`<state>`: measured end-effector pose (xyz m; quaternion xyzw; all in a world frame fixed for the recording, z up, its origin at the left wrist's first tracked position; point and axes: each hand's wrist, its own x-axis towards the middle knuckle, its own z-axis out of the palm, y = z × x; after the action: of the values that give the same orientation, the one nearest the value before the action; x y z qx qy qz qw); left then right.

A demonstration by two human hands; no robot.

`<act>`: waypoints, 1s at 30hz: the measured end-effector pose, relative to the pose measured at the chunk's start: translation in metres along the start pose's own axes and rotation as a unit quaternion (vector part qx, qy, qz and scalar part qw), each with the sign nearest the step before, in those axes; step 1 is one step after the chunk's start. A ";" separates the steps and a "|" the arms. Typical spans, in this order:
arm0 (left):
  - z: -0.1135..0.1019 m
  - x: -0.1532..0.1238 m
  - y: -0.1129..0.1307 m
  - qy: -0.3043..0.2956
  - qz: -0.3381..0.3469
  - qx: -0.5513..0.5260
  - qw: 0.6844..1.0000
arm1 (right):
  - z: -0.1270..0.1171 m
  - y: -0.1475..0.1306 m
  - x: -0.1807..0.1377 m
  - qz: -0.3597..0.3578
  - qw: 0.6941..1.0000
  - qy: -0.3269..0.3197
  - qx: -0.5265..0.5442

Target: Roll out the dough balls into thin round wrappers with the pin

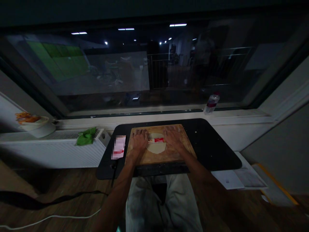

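A round, pale sheet of flattened dough [156, 148] lies on a wooden board [154, 158]. Across the dough runs a slim rolling pin [158, 140] with a red label showing at its middle. My left hand [140, 138] is over the pin's left end, fingers pointing away from me. Over the right end is my right hand [172, 136], placed the same way. Both hands hold the pin down against the dough, and its two ends are hidden beneath them.
The board lies on a black table [207, 145] by a window. A pink-and-white packet [119, 146] lies left of the board. A bottle [211, 103] stands on the sill. At left are a green cloth [86, 136] and a white bowl [40, 127] on a radiator [72, 153].
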<state>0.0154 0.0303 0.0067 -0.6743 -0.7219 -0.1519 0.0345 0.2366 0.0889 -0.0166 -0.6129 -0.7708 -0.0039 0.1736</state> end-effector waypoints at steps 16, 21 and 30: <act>-0.005 0.014 -0.005 0.010 0.020 -0.028 0.999 | -0.016 0.031 -0.026 -0.251 0.962 -0.018 0.106; -0.008 0.002 -0.005 0.102 -0.060 -0.091 0.989 | -0.017 0.036 -0.035 -0.229 0.968 -0.050 0.094; 0.015 -0.052 0.044 0.030 -0.058 -0.082 0.994 | -0.016 0.030 -0.036 -0.091 0.995 0.021 0.036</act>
<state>0.0656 -0.0135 -0.0130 -0.6269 -0.7436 -0.2325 -0.0082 0.2757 0.0585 -0.0177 -0.5331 -0.8194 -0.0044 0.2109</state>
